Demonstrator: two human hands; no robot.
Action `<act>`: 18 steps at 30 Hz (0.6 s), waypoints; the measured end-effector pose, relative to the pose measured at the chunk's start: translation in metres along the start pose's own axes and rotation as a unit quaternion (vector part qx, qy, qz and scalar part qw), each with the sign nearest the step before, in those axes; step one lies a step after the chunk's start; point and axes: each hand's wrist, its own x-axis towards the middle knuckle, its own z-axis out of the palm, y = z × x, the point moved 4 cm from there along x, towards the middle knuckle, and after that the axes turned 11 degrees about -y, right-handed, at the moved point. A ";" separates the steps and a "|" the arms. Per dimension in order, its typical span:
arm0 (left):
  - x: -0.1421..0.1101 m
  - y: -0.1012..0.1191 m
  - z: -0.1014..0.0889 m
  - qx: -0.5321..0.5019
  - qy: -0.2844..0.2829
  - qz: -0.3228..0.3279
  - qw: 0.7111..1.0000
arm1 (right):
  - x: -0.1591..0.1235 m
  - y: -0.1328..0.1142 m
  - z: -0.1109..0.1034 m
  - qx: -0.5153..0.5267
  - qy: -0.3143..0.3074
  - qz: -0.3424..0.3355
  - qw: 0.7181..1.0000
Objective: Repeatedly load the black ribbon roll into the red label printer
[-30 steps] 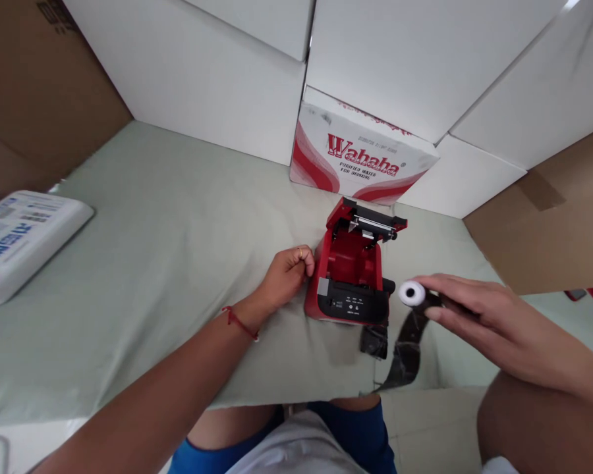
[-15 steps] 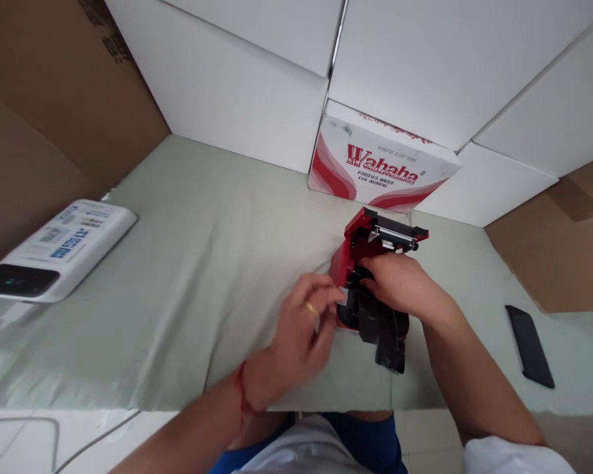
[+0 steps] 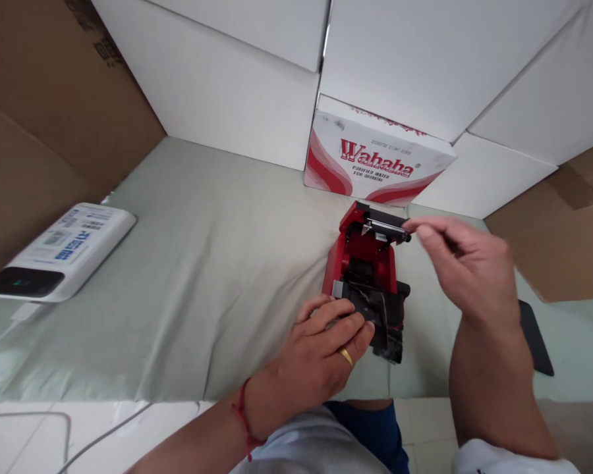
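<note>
A small red and black device (image 3: 332,263), which looks like a label printer, stands on the cloth with its lid tipped up. Along the raised lid (image 3: 383,224) runs a black roller with a metal bar. Black film (image 3: 388,345) droops over the device's front. My left hand (image 3: 326,342), with a gold ring, holds the front left part, its fingers lying over the black section; the thumb is hidden. At the lid's right end, my right hand (image 3: 474,263) has its fingertips closed on the edge, the other fingers curled in.
Behind the device a white and red Wahaha carton (image 3: 375,158) leans against white boxes (image 3: 227,85). A white power unit (image 3: 64,247) with a cable lies at the left. A black phone-like slab (image 3: 536,339) is partly behind my right forearm. Brown cardboard (image 3: 563,230) borders the right side.
My right hand has come out of the device's inside and moved up to the lid's right end. My left hand has settled onto the front black part, fingers flattened.
</note>
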 end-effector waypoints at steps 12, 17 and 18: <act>0.007 0.010 -0.006 -0.009 -0.020 -0.006 1.000 | -0.018 0.016 0.027 0.004 0.020 -0.104 0.994; 0.010 -0.006 -0.016 -0.076 -0.020 0.012 0.997 | -0.053 0.022 0.038 0.023 -0.008 -0.156 0.987; 0.012 -0.012 -0.018 -0.095 -0.014 0.012 0.995 | -0.058 0.026 0.041 0.029 -0.015 -0.158 0.987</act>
